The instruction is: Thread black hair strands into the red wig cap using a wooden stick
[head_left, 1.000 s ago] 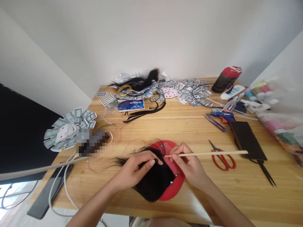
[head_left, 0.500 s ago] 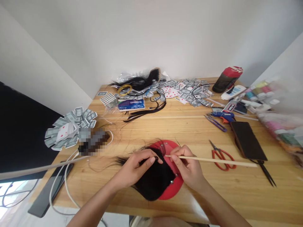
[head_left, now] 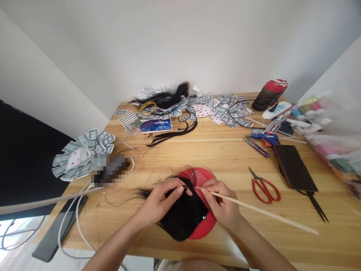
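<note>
A patch of black hair (head_left: pixel 183 214) lies over a red round base (head_left: pixel 201 229) with small silvery pins. My left hand (head_left: pixel 166 197) rests on the hair, thumb and forefinger pinched around a small dark lock of it. Between the thumb and fingers of my right hand (head_left: pixel 221 201) is a long pale wooden stick (head_left: pixel 265 212). Its narrow tip is above the red base, close to the hair's edge, and the thicker end slants down to the right. Loose strands spread left across the table.
Red-handled scissors (head_left: pixel 265 188), purple snips (head_left: pixel 256 146), a blue glue gun (head_left: pixel 263 139) and a dark phone-like slab (head_left: pixel 295 167) lie to the right. Playing cards (head_left: pixel 208 109) and another hair piece (head_left: pixel 169 96) cover the back. White cables (head_left: pixel 80 226) hang at the left.
The stick's thick end has swung down toward me and to the right, while its tip stays by the hair. My right hand has turned slightly; my left hand keeps its pinch.
</note>
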Available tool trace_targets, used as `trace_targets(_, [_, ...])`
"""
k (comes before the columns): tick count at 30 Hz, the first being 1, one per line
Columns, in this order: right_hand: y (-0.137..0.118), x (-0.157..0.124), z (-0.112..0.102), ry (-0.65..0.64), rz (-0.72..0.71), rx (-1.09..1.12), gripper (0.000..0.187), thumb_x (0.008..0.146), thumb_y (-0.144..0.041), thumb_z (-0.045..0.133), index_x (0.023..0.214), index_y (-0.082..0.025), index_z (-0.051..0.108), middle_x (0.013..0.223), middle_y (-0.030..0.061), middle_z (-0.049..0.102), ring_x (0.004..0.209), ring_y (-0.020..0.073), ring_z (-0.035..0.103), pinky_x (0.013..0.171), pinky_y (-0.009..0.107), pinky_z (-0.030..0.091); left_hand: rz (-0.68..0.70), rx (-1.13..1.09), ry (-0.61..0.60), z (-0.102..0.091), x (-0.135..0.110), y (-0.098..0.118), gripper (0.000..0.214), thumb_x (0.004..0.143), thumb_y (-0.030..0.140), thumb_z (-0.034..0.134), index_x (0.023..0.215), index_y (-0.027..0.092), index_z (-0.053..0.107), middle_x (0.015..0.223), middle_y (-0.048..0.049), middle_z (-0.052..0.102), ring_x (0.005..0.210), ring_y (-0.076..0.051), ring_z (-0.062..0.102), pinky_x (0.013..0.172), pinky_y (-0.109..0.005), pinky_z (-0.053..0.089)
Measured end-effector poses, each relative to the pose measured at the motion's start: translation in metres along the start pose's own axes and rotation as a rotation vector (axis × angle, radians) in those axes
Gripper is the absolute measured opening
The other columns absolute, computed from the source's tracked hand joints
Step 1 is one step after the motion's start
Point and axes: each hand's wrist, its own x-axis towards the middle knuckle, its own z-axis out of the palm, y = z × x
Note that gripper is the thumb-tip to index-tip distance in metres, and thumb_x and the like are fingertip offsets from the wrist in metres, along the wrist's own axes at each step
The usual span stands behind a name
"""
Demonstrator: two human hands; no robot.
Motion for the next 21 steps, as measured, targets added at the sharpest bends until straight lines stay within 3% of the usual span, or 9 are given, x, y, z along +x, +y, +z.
trace_targets(9, [0.003, 0.001, -0.001, 0.027, 0.065, 0.116, 0.018, 0.096, -0.026, 0.055, 0.077, -0.025, 0.054, 0.073, 0.002, 0.063, 0.064, 0.0175, 0.062, 0.056, 0.029, 0.049, -0.009, -0.001, 0.007, -0.001, -0.001, -0.002, 0.03, 0.099, 0.033, 0.048, 0.098, 0.018, 0.073, 0.095, -0.0045, 0.071, 0.088, -0.017, 0.062, 0.079, -0.025, 0.043])
trace_targets(14, [0.004, 0.001, -0.002, -0.006, 0.144, 0.169, 0.02, 0.097, -0.028, 0.055, 0.078, -0.024, 0.055, 0.071, 0.0006, 0.06, 0.065, 0.0166, 0.061, 0.057, 0.028, 0.047, -0.106, -0.159, 0.041, 0.002, -0.004, -0.016, 0.037, 0.098, 0.044, 0.049, 0.103, 0.017, 0.073, 0.084, -0.0029, 0.065, 0.053, -0.008, 0.045, 0.049, -0.021, 0.032])
trace_targets(18, [0.002, 0.004, -0.002, -0.025, 0.18, 0.16, 0.019, 0.096, -0.025, 0.056, 0.077, -0.024, 0.057, 0.073, 0.0006, 0.062, 0.066, 0.0157, 0.061, 0.06, 0.028, 0.047, -0.069, -0.295, 0.148, 0.008, -0.006, -0.027, 0.037, 0.095, 0.046, 0.053, 0.095, 0.015, 0.073, 0.078, -0.002, 0.063, 0.044, -0.005, 0.036, 0.045, -0.022, 0.027])
trace_targets(21, [0.001, 0.006, -0.002, -0.036, 0.188, 0.147, 0.019, 0.096, -0.025, 0.056, 0.077, -0.024, 0.058, 0.072, 0.0002, 0.063, 0.066, 0.0157, 0.061, 0.061, 0.027, 0.046, -0.041, -0.342, 0.202, 0.012, -0.007, -0.03, 0.035, 0.096, 0.044, 0.052, 0.086, 0.014, 0.068, 0.09, -0.0051, 0.069, 0.043, -0.003, 0.035, 0.046, -0.023, 0.027])
